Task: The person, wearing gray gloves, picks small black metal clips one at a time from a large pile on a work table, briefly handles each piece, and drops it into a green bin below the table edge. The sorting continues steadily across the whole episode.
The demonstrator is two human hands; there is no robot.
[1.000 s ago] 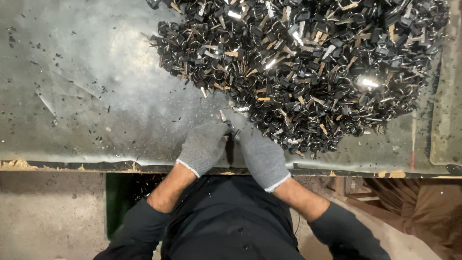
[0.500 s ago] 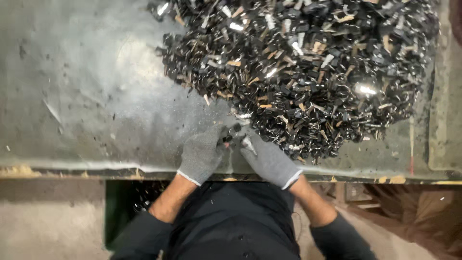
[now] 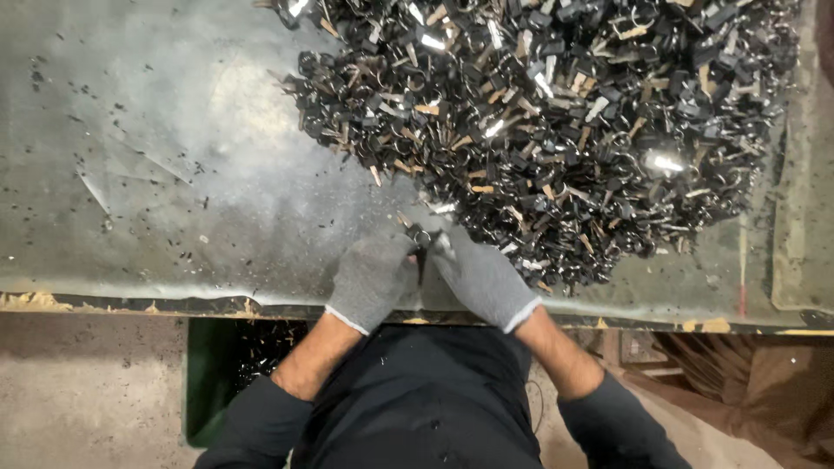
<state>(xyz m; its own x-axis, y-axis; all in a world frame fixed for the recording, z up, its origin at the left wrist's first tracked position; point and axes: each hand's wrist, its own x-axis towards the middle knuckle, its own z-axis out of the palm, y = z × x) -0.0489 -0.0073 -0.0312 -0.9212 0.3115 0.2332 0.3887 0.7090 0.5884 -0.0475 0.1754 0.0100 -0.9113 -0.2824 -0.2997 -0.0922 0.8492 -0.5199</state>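
Observation:
A big heap of small black, metal and tan parts with rings [image 3: 556,122] covers the right half of a worn grey metal table [image 3: 174,174]. My left hand [image 3: 373,280] and my right hand [image 3: 478,276], both in grey knit gloves, meet at the near edge of the heap. Their fingertips pinch one small dark part with a ring [image 3: 422,238] between them. What exactly each hand grips of it is partly hidden by the fingers.
A green bin [image 3: 217,382] holding several dark pieces stands under the table's front edge, left of my body. Tan shavings lie along the table's front lip [image 3: 35,301]. Brown cardboard [image 3: 747,382] sits at the lower right.
My hands stayed together at the heap's near edge, shifting slightly forward. The fingertips now work on the small ringed part.

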